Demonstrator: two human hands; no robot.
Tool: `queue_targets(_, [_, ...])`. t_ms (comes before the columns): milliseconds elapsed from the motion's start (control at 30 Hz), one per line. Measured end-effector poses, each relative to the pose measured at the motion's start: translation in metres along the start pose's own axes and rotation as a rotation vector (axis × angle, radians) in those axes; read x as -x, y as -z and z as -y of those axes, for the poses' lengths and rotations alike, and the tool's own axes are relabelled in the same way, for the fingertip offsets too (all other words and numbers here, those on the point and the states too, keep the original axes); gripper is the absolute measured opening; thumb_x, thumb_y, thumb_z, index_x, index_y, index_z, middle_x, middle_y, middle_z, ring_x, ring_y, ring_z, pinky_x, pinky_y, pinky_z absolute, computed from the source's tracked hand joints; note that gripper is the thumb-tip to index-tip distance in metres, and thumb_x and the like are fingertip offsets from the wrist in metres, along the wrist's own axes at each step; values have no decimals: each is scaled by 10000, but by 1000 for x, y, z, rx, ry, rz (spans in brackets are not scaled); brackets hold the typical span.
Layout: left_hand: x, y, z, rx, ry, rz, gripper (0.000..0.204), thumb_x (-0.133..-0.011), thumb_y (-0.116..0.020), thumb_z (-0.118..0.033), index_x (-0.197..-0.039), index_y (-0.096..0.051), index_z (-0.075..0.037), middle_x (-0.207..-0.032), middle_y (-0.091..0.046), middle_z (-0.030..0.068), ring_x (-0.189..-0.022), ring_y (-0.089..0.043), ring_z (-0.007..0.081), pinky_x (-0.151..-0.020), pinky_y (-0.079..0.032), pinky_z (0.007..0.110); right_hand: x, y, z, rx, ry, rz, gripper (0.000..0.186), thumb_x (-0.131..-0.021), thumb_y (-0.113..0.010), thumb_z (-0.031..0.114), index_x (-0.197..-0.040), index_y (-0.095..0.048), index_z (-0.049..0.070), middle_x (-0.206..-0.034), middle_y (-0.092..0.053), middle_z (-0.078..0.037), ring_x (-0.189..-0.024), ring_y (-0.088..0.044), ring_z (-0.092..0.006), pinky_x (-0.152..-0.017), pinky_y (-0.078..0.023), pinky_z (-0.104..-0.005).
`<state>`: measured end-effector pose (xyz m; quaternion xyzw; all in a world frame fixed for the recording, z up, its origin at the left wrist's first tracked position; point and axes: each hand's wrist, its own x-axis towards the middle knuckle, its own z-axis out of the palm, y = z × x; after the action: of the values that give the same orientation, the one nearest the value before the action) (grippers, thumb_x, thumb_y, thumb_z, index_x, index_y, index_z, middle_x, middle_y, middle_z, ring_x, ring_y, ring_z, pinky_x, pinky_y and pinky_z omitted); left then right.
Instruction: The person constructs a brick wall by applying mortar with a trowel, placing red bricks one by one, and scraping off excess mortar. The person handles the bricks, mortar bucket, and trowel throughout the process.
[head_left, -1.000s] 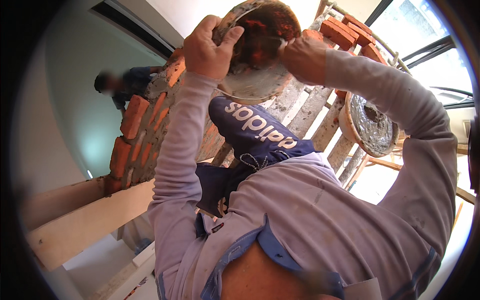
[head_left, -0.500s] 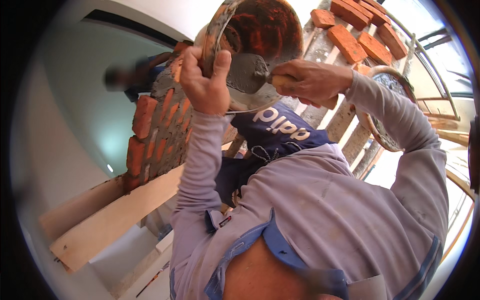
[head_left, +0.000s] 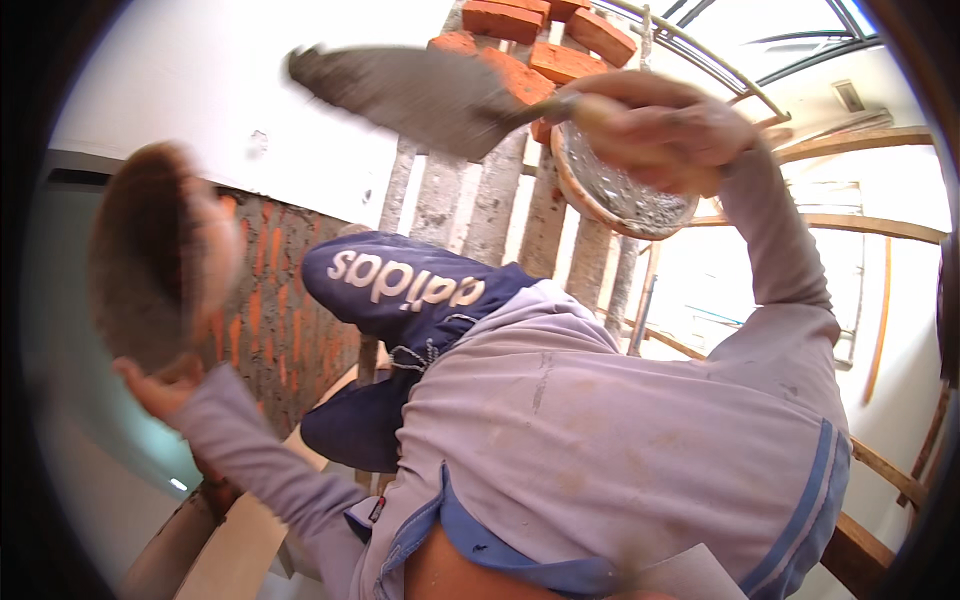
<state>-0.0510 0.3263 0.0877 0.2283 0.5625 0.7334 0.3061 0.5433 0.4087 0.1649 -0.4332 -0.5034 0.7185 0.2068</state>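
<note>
My left hand (head_left: 160, 385) grips the lower edge of a mortar-stained pail (head_left: 135, 260), tilted on its side at the left and blurred by motion. My right hand (head_left: 675, 135), also blurred, is wrapped round the wooden handle of a trowel (head_left: 405, 95). The broad, mortar-coated blade is held level across the upper middle, above the slats of a dirty plank platform (head_left: 490, 210). Just below my right hand sits a round basin (head_left: 640, 220) of wet grey mortar, partly hidden by the hand.
Loose red bricks (head_left: 565, 60) lie at the top of the platform. A brick wall (head_left: 280, 290) smeared with mortar stands at left, with a pale board (head_left: 230, 550) below it. Wooden rails (head_left: 850, 225) and metal bars are at right; my legs are on the platform.
My hands have moved apart: the pail swung down and left, while the trowel came out of it and up to the right. The view has shifted; the other person is no longer visible.
</note>
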Motion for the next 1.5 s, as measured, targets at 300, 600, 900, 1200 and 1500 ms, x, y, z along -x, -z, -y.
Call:
queue_targets(300, [-199, 70, -55, 118, -273, -415, 507, -975, -484, -404, -1278, -531, -1, -1249, -603, 151, -1081, -611, 295, -939, -502, 411, 173, 180, -52, 1285, -376, -479, 431, -846, -613, 39, -1270, -541, 7, -1205, -550, -104, -1017, -551, -183, -726, -493, -270])
queue_targets(600, [-241, 119, 6, 108, -42, -793, 523, -1010, -349, -390, -1335, -480, -2, -1326, -557, 144, -1164, -576, 261, -1013, -444, 352, 103, 122, -69, 604, 88, -809, 623, -830, -661, 141, -1394, -429, 12, -1056, -534, -39, -741, -459, -66, -605, -381, -209])
queue_targets(900, [-355, 208, 54, -96, -31, -510, 476, -946, -473, -286, -1276, -467, 58, -1263, -576, 176, -1110, -600, 280, -947, -495, 377, 82, 178, -115, 439, -36, -1149, 349, -911, -643, 164, -1224, -536, 51, -715, -472, 76, -515, -359, -7, -433, -303, -199])
queue_targets(1200, [-405, 265, 105, -230, 35, -414, 419, -944, -460, -215, -1262, -489, 56, -1254, -580, 177, -1156, -571, 295, -997, -460, 390, 149, 183, -188, 84, -97, -1682, 251, -820, -649, 173, -1020, -598, 30, -870, -551, -22, -741, -543, -126, -612, -477, -300])
queue_targets(1500, [-308, 155, 65, 68, -148, -46, 371, -942, -447, -144, -1248, -512, 54, -1244, -583, 179, -1202, -543, 310, -1047, -425, 404, 132, 149, -207, -576, -105, -1428, 322, -898, -641, 316, -985, -443, 78, -1061, -621, -166, -939, -684, -278, -782, -593, -513])
